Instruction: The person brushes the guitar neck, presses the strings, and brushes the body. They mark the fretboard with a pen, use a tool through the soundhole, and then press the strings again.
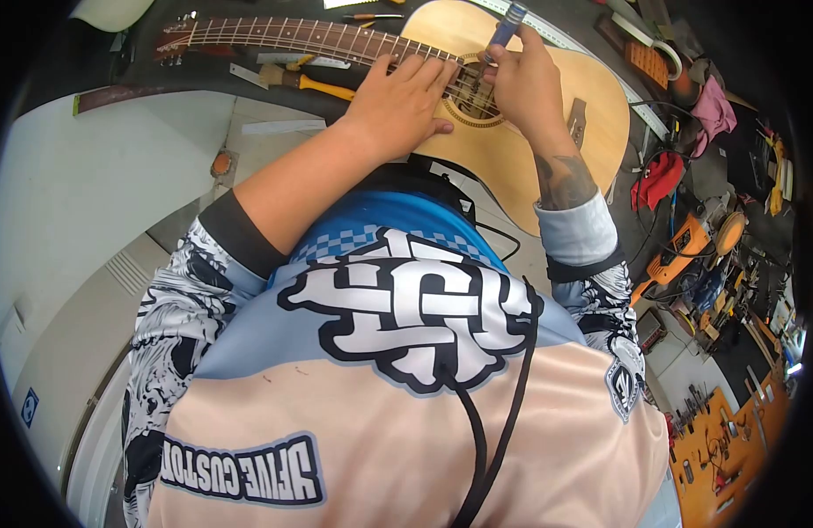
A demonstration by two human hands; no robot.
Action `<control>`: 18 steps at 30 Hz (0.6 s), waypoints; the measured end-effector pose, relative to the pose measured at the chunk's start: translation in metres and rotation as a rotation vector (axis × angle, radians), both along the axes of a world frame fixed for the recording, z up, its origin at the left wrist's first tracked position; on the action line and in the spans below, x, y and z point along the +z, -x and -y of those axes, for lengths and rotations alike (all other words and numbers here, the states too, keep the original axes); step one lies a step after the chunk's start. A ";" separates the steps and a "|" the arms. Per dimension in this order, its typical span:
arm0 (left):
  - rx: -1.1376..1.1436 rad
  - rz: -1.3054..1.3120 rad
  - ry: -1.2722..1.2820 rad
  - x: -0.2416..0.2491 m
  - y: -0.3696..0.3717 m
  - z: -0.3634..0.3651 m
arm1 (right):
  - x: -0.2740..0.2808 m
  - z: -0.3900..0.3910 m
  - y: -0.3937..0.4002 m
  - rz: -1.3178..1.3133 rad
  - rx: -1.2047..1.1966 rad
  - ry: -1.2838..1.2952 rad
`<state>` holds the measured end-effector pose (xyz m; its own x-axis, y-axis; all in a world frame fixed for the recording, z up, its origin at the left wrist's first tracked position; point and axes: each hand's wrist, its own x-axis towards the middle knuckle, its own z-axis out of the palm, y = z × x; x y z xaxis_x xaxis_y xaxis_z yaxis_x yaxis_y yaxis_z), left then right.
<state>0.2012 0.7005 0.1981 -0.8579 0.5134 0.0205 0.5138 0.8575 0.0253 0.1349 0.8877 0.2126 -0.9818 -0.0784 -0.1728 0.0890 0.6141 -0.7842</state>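
An acoustic guitar with a pale wooden top lies on the dark bench, its neck pointing left. My left hand rests on the strings and the upper fretboard, beside the soundhole, with its fingers spread. Over the far side of the soundhole, my right hand grips a small blue tube-like object that points up and away. The lower ends of its fingers hang near the strings, and what they touch there is hard to make out.
A brush with a yellow handle lies below the neck. At the right are a red cloth, a pink cloth, an orange power tool and cables. A metal ruler lies behind the guitar.
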 end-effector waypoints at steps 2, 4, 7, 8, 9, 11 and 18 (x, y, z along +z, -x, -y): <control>0.002 0.008 0.005 0.000 0.000 0.000 | -0.002 0.000 -0.001 -0.008 0.004 0.003; -0.006 -0.008 -0.001 -0.003 -0.001 0.000 | -0.005 -0.001 -0.001 -0.018 -0.009 0.028; -0.004 0.005 0.005 -0.002 0.000 0.001 | -0.006 -0.001 -0.005 -0.028 -0.035 0.058; -0.002 0.015 0.008 -0.001 0.001 0.000 | -0.005 -0.001 -0.007 -0.035 -0.031 0.042; -0.003 0.010 0.012 0.000 0.000 0.000 | -0.004 -0.002 -0.008 -0.042 -0.029 0.025; -0.002 -0.003 0.022 0.000 0.001 -0.001 | -0.003 -0.003 -0.008 -0.042 -0.032 0.039; 0.001 -0.003 0.003 0.000 0.001 -0.002 | -0.008 -0.003 -0.017 -0.140 -0.029 0.087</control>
<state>0.1999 0.7025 0.1979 -0.8583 0.5126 0.0217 0.5130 0.8581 0.0209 0.1518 0.8905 0.2045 -0.9979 -0.0584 -0.0279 -0.0083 0.5417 -0.8405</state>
